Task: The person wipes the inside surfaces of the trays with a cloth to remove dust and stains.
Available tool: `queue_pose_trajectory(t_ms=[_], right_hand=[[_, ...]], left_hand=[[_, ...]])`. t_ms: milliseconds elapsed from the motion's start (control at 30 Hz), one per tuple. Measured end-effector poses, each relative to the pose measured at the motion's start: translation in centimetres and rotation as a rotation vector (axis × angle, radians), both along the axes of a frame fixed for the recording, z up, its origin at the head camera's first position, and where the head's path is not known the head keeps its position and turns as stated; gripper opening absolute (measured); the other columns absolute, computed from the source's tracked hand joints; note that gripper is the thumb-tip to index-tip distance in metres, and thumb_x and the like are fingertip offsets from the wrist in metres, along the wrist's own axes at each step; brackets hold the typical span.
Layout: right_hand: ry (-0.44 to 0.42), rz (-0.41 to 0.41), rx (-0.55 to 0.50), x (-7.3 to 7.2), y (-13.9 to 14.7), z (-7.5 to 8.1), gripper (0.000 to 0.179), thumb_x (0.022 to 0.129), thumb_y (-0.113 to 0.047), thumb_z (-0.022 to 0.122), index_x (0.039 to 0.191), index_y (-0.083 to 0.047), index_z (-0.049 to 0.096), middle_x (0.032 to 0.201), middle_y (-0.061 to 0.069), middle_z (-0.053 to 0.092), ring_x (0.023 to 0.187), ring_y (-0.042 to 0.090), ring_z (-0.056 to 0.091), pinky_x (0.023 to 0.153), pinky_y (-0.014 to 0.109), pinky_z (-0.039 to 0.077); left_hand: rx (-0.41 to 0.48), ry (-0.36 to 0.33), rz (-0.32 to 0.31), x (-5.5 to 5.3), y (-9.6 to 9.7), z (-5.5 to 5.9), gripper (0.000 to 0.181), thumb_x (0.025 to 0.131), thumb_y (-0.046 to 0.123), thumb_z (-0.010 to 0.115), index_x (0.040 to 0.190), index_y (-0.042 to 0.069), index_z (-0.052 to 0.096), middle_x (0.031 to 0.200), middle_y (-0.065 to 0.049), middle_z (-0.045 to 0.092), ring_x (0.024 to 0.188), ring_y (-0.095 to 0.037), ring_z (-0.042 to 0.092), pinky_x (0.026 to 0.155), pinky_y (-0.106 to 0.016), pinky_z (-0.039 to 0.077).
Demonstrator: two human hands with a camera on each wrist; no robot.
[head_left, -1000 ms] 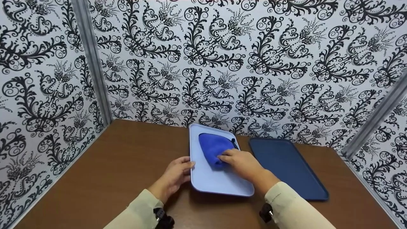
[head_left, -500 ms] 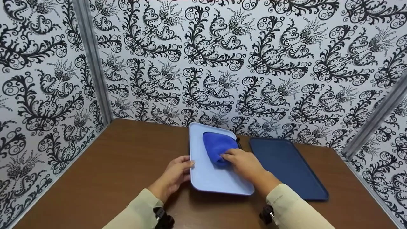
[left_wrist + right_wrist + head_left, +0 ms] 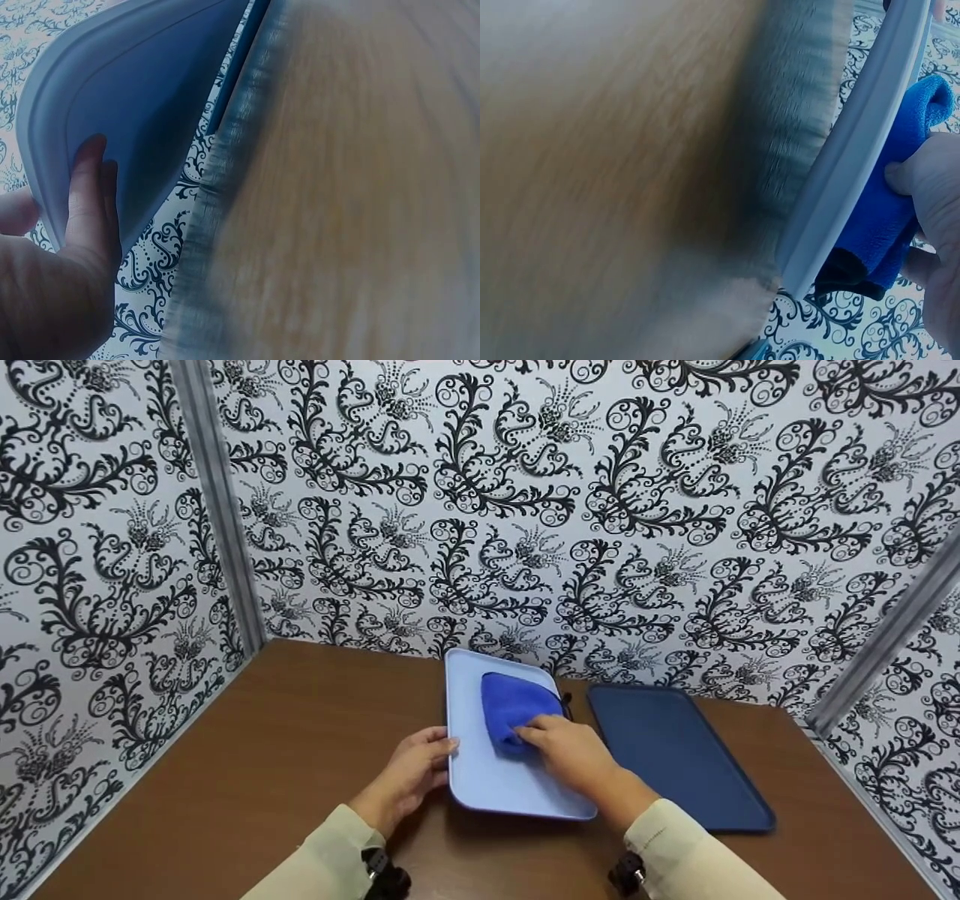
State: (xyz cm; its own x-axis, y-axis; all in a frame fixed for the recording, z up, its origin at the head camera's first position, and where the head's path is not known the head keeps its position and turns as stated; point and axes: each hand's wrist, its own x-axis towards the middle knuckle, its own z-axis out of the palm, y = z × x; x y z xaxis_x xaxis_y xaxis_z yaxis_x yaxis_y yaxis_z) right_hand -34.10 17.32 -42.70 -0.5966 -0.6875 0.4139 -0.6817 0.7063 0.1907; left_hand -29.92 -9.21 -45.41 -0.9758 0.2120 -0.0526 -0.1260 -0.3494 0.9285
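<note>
"How is the left arm posed?"

"It reaches in over the worktop's (image 3: 337, 690) near edge, forearm angled inward. The left hand (image 3: 416, 765) pinches the left edge of a pale blue tray (image 3: 517, 791): thumb over the rim, other fingers (image 3: 86, 199) laid along the underside."

"So the tray isn't flat?"

"No, it tilts, its inner face turned toward the person, with its near edge clear of the worktop. Whether its far edge touches down can't be told."

"And the right hand (image 3: 574, 750)?"

"It slants in from the near right, back of the hand up, knuckles bent. Its fingers are bunched together, pinching the near part of a blue cloth (image 3: 517, 697) against the tray."

"Where exactly is that cloth?"

"Folded on the tray's far right part, its black corner reaching the right rim."

"Anything beside it?"

"A dark blue tray (image 3: 679, 757), lying toward the worktop's right edge."
</note>
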Motion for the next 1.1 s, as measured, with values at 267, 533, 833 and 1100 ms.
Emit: queue_pose_trajectory(t_ms=[267,533,833,1100], right_hand=[[0.010,0.020,0.009,1.2,-0.9,0.4,0.035,0.091,-0.007,0.070,0.122,-0.021,0.077,0.110,0.001,0.072,0.099,0.022,0.071,0.072,0.041,0.061],[0.056,0.053,0.034,2.0,-1.8,0.5,0.035,0.091,-0.006,0.068,0.120,-0.024,0.077,0.105,-0.002,0.071,0.096,0.019,0.070,0.062,0.039,0.059],[0.038,0.097,0.059,3.2,-2.7,1.0,0.040,0.086,-0.006,0.073,0.123,-0.020,0.076,0.108,0.000,0.071,0.095,0.019,0.070,0.072,0.035,0.060],[0.074,0.159,0.069,4.0,-3.0,0.9,0.043,0.083,-0.009,0.076,0.124,-0.020,0.076,0.111,0.000,0.071,0.097,0.018,0.070,0.076,0.034,0.060]], left_hand=[[0.001,0.005,0.002,0.0,0.0,0.0,0.041,0.101,0.010,0.058,0.136,-0.010,0.051,0.101,-0.004,0.072,0.094,-0.015,0.070,0.082,-0.035,0.060],[0.015,-0.007,0.013,0.0,0.1,0.0,0.039,0.100,0.008,0.058,0.133,-0.010,0.050,0.097,-0.004,0.066,0.091,-0.016,0.069,0.079,-0.033,0.060],[0.014,-0.016,0.020,0.0,0.1,0.0,0.039,0.100,0.007,0.058,0.134,-0.010,0.050,0.095,-0.003,0.069,0.091,-0.016,0.070,0.080,-0.035,0.060],[0.008,-0.026,0.029,0.0,0.1,-0.1,0.041,0.100,0.009,0.058,0.136,-0.009,0.049,0.098,-0.003,0.069,0.093,-0.016,0.070,0.081,-0.034,0.060]])
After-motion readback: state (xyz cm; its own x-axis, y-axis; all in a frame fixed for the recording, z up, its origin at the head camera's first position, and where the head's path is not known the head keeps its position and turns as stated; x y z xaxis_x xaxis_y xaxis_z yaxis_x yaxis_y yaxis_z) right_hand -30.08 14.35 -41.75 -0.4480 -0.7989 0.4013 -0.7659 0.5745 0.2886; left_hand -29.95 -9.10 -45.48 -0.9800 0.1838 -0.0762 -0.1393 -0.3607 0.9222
